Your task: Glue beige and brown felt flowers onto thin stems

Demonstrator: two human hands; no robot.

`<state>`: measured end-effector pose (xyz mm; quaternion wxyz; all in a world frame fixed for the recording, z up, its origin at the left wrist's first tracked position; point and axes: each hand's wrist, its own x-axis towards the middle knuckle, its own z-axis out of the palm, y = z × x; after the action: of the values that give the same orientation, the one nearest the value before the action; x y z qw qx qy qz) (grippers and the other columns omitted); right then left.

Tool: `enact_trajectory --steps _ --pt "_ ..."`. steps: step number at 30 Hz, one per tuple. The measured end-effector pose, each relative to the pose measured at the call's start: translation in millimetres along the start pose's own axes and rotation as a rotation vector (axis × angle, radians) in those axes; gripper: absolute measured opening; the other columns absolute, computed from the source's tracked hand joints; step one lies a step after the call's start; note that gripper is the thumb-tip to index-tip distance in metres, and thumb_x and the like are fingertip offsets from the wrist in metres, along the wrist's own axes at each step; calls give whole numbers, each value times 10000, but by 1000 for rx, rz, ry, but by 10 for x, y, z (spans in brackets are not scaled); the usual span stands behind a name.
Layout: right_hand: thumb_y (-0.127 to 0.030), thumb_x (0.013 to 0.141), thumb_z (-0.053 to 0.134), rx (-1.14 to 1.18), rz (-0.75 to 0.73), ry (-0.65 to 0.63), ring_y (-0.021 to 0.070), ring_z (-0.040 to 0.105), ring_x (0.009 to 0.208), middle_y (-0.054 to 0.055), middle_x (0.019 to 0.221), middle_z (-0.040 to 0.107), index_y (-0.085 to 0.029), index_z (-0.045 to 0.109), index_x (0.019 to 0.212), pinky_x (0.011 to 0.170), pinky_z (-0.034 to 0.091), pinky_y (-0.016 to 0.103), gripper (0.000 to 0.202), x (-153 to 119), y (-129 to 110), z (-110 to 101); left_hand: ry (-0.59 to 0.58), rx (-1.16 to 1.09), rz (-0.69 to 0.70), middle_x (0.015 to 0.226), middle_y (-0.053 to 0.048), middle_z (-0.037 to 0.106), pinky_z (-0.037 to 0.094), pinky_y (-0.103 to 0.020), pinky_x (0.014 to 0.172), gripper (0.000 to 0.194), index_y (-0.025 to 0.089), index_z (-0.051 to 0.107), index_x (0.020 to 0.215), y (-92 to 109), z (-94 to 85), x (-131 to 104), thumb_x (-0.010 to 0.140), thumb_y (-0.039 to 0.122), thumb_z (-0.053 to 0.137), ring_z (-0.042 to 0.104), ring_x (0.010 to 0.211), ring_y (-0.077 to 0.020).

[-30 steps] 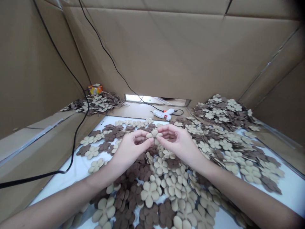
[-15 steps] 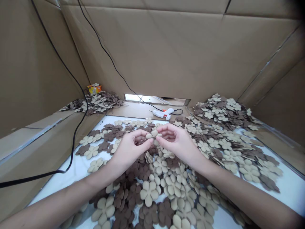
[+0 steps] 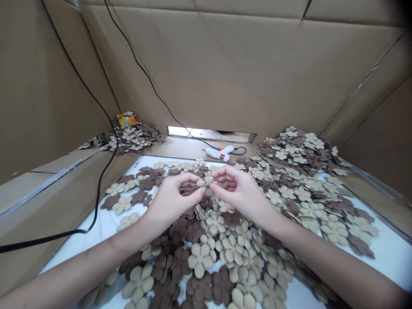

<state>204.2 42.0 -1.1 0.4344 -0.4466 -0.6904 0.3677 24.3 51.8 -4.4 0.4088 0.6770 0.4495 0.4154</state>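
Note:
Between my fingertips is a small beige five-petal flower (image 3: 209, 181), raised above the pile. My left hand (image 3: 178, 194) pinches its left side with thumb and forefinger; a thin brown strip (image 3: 189, 189) shows inside the same hand, partly hidden by the fingers. My right hand (image 3: 236, 185) is closed on the flower's right petals. Below both hands spread many loose beige flowers (image 3: 200, 259) and dark brown flowers (image 3: 199, 288), overlapping on a white board (image 3: 77, 244).
A white glue gun (image 3: 219, 152) with a black cord lies beyond the board. Flower heaps stand at the back right (image 3: 299, 148) and back left (image 3: 135, 137), the latter beside an orange-yellow box (image 3: 126, 119). A black cable (image 3: 98, 193) hangs at left; cardboard walls (image 3: 206, 68) surround the board.
Both hands stay on the same beige flower, which now appears tipped flatter, with less of its lower petals showing. The whole view has shifted slightly.

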Motion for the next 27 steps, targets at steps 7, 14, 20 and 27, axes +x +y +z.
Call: enact_trajectory --steps 7,14,20,27 --pt "-207 792 588 -193 -97 16 159 654 815 12 931 688 -232 592 970 705 524 269 181 -40 -64 -35 3 84 84 804 -12 719 524 -236 691 119 175 669 836 17 -26 -16 729 216 639 672 731 -172" --pt "-283 839 550 -657 -309 103 171 671 814 6 937 705 -235 591 1004 738 496 272 176 -117 -157 -52 -22 67 72 812 -23 731 525 -248 685 130 179 682 838 54 -35 -32 722 216 636 676 728 -186" --pt "-308 857 530 -741 -355 120 160 674 788 5 925 713 -230 589 1007 696 483 240 179 -135 -152 -57 -31 64 62 803 -16 733 527 -243 676 127 184 683 829 71 -36 -35 719 227 638 676 721 -185" --pt "-329 867 527 -834 -386 143 148 673 763 -12 894 716 -232 591 1008 666 466 230 182 -129 -154 -60 -33 156 105 771 1 717 508 -226 642 91 196 674 804 64 -57 -44 739 237 623 666 689 -173"
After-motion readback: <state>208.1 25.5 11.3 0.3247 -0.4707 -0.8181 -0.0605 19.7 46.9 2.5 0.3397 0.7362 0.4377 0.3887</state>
